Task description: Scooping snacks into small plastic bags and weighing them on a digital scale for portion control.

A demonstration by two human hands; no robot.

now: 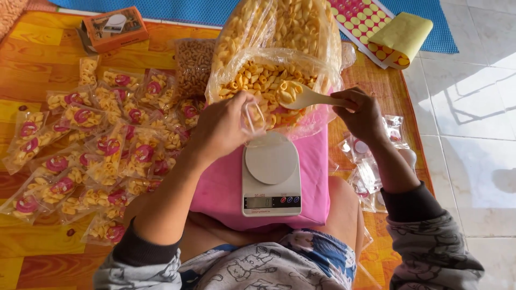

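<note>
Your left hand pinches a small clear bag and holds it open just above the white kitchen scale. The little bag looks empty, but it is hard to see through. Your right hand is closed tight around the handle of a pale spoon. The spoon holds a scoop of yellow shell snacks and hangs over the mouth of the big clear snack bag, at 1 o'clock from the little bag. The big bag is open and full of the same yellow snacks, and it stands at 12 o'clock from the scale. The scale sits on a pink cloth across your lap. At 9 o'clock from the scale lies a big heap of filled small packets with round red stickers on an orange mat. At 3 o'clock, just under your right wrist, lies a small pile of empty clear bags. A sheet of round stickers lies at 1 o'clock, far up, and an orange box lies at 11 o'clock.
</note>
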